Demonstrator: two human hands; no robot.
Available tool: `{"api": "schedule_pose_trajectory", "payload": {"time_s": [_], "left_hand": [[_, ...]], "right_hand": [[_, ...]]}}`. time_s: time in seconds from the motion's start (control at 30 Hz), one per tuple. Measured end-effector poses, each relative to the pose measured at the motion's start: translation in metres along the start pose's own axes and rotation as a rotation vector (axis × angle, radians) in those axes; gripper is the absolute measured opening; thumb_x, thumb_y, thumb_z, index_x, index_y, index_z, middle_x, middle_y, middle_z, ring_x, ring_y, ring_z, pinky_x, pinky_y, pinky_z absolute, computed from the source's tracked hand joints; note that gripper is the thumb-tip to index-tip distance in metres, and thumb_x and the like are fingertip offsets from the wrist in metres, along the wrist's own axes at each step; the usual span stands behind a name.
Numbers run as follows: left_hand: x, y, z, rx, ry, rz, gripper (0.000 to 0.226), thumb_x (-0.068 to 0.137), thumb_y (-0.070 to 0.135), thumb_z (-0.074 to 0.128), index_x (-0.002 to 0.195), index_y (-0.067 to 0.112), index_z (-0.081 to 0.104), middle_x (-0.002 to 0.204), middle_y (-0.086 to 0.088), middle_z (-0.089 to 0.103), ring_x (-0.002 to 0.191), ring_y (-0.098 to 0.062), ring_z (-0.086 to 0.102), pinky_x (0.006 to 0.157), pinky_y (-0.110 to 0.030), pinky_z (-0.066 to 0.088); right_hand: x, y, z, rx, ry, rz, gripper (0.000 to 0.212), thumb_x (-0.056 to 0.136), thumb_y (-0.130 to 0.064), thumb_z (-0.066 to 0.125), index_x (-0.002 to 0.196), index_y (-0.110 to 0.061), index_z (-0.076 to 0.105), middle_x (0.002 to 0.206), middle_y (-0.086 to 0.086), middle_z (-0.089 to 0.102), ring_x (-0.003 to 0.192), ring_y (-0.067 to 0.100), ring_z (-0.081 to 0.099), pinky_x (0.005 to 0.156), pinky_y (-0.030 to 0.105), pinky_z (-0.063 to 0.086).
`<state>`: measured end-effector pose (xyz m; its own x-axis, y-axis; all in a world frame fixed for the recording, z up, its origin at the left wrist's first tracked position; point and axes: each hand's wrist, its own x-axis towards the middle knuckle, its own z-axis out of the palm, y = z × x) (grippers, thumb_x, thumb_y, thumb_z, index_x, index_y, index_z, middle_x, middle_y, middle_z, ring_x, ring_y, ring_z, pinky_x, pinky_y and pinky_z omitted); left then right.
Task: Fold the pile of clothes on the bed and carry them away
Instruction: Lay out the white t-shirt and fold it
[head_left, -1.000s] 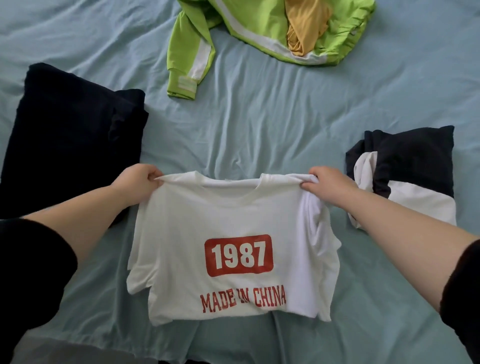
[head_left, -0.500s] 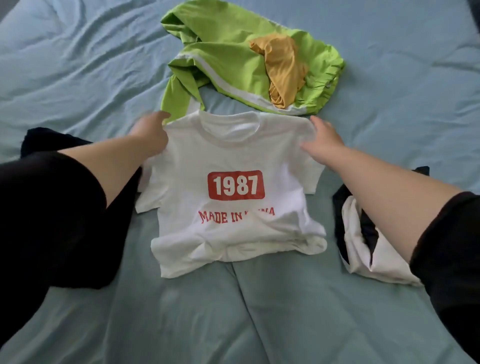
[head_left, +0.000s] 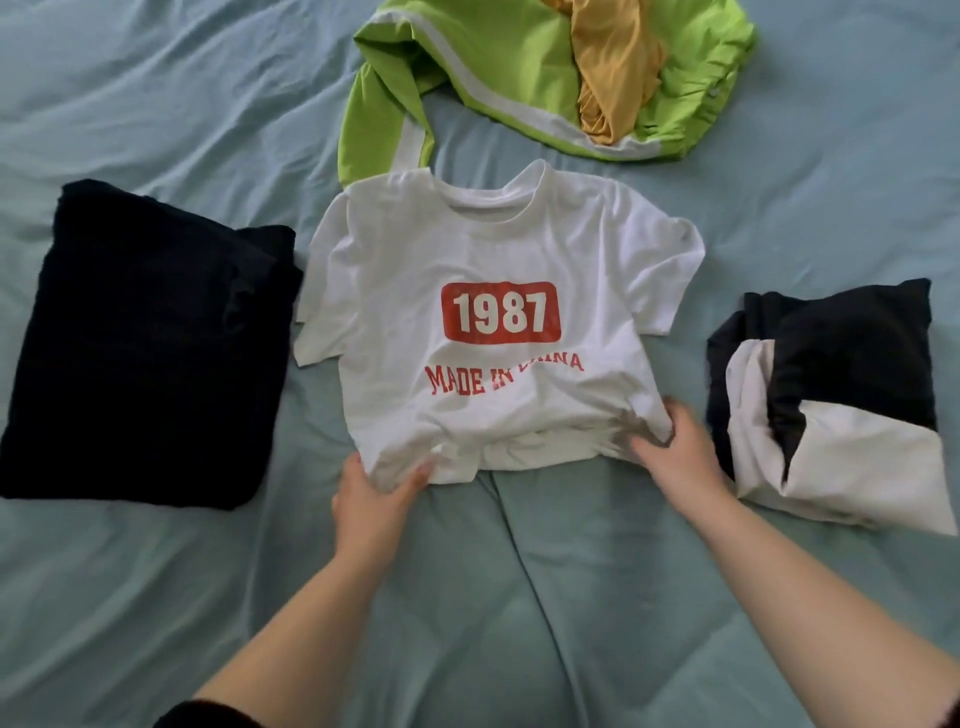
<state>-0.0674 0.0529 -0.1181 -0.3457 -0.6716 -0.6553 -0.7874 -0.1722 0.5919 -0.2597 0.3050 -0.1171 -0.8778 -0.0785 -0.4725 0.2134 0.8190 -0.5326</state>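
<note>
Shirt: white T-shirt (head_left: 493, 249) flat on the bed (head_left: 156, 104), collar toward the far edge, hem nearest.
Fingers: left hand (head_left: 371, 499) and right hand (head_left: 678, 452) each pinch a hem corner.

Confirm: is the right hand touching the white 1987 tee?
Touching. The head view shows the right hand at the white tee, with its fingers curled into the tee's bunched lower hem and no gap between them.
</note>
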Motion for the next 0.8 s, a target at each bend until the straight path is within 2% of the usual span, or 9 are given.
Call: {"api": "schedule_pose_trajectory", "payload": {"time_s": [0.1, 0.2, 0.23, 0.33, 0.5, 0.6, 0.67, 0.73, 0.8], "left_hand": [[-0.001, 0.007, -0.003, -0.126, -0.001, -0.034, 0.02, 0.084, 0.031, 0.071, 0.093, 0.014, 0.065, 0.091, -0.003, 0.068, 0.091, -0.026, 0.064, 0.074, -0.034, 0.048], [0.001, 0.004, -0.022, -0.307, -0.029, -0.138, 0.01, 0.088, 0.028, 0.067, 0.088, 0.018, 0.065, 0.087, -0.002, 0.069, 0.08, -0.02, 0.064, 0.067, -0.033, 0.053], [0.001, 0.0, -0.033, -0.365, -0.057, -0.198, 0.007, 0.088, 0.026, 0.067, 0.087, 0.019, 0.064, 0.08, 0.0, 0.068, 0.07, -0.016, 0.063, 0.057, -0.028, 0.052], [0.003, -0.023, -0.07, -0.329, -0.134, -0.352, 0.008, 0.087, 0.018, 0.064, 0.081, 0.016, 0.06, 0.055, 0.0, 0.047, 0.036, -0.008, 0.04, 0.035, -0.013, 0.028], [-0.007, -0.071, -0.106, 0.143, -0.2, -0.378, 0.007, 0.086, 0.005, 0.057, 0.082, 0.01, 0.059, 0.067, -0.011, 0.051, 0.054, -0.021, 0.043, 0.052, -0.023, 0.039], [-0.012, -0.085, -0.107, 0.128, -0.176, -0.431, 0.004, 0.085, 0.005, 0.057, 0.087, 0.007, 0.058, 0.065, -0.014, 0.055, 0.053, -0.023, 0.048, 0.058, -0.027, 0.042], [-0.018, -0.09, -0.105, 0.099, -0.212, -0.562, 0.018, 0.086, 0.023, 0.063, 0.08, 0.006, 0.06, 0.063, -0.012, 0.062, 0.051, -0.024, 0.056, 0.055, -0.025, 0.042], [-0.023, -0.094, -0.103, 0.114, -0.273, -0.672, 0.044, 0.084, 0.05, 0.062, 0.083, 0.006, 0.067, 0.077, -0.009, 0.074, 0.067, -0.025, 0.069, 0.061, -0.029, 0.05], [-0.026, -0.097, -0.098, 0.101, -0.345, -0.723, 0.061, 0.085, 0.064, 0.052, 0.089, 0.006, 0.072, 0.089, -0.007, 0.077, 0.084, -0.023, 0.072, 0.067, -0.032, 0.053]], "right_hand": [[-0.003, -0.016, 0.015, 0.084, 0.103, 0.152, 0.021, 0.081, -0.018, 0.064, 0.097, -0.004, 0.062, 0.093, 0.014, 0.061, 0.079, 0.029, 0.057, 0.064, 0.032, 0.041], [-0.025, -0.012, 0.022, 0.386, 0.037, 0.294, 0.017, 0.083, -0.013, 0.065, 0.098, -0.008, 0.057, 0.084, 0.007, 0.062, 0.066, 0.019, 0.057, 0.053, 0.026, 0.042], [-0.037, -0.005, 0.021, 0.441, 0.006, 0.325, 0.02, 0.083, -0.01, 0.067, 0.098, -0.01, 0.055, 0.084, 0.005, 0.062, 0.066, 0.016, 0.057, 0.053, 0.026, 0.043], [-0.076, 0.033, 0.012, 0.397, -0.113, 0.421, 0.023, 0.08, -0.004, 0.07, 0.098, -0.009, 0.057, 0.086, 0.007, 0.064, 0.07, 0.018, 0.059, 0.058, 0.027, 0.047], [-0.127, 0.099, 0.003, 0.354, -0.314, 0.666, 0.023, 0.084, 0.007, 0.059, 0.107, 0.01, 0.059, 0.091, 0.023, 0.064, 0.076, 0.028, 0.059, 0.069, 0.037, 0.049], [-0.138, 0.108, 0.004, 0.436, -0.286, 0.732, 0.016, 0.087, -0.002, 0.055, 0.101, -0.003, 0.063, 0.086, 0.016, 0.061, 0.074, 0.025, 0.056, 0.069, 0.035, 0.045], [-0.143, 0.107, 0.003, 0.448, -0.351, 0.826, 0.012, 0.086, -0.03, 0.058, 0.091, -0.02, 0.063, 0.089, 0.003, 0.064, 0.083, 0.021, 0.058, 0.078, 0.038, 0.043], [-0.146, 0.107, 0.007, 0.455, -0.403, 0.881, 0.032, 0.083, -0.055, 0.057, 0.098, -0.027, 0.062, 0.1, -0.002, 0.065, 0.099, 0.02, 0.06, 0.081, 0.039, 0.046], [-0.149, 0.108, 0.016, 0.441, -0.361, 0.891, 0.037, 0.082, -0.053, 0.062, 0.106, -0.025, 0.059, 0.109, 0.002, 0.063, 0.103, 0.022, 0.059, 0.074, 0.037, 0.051]]}}
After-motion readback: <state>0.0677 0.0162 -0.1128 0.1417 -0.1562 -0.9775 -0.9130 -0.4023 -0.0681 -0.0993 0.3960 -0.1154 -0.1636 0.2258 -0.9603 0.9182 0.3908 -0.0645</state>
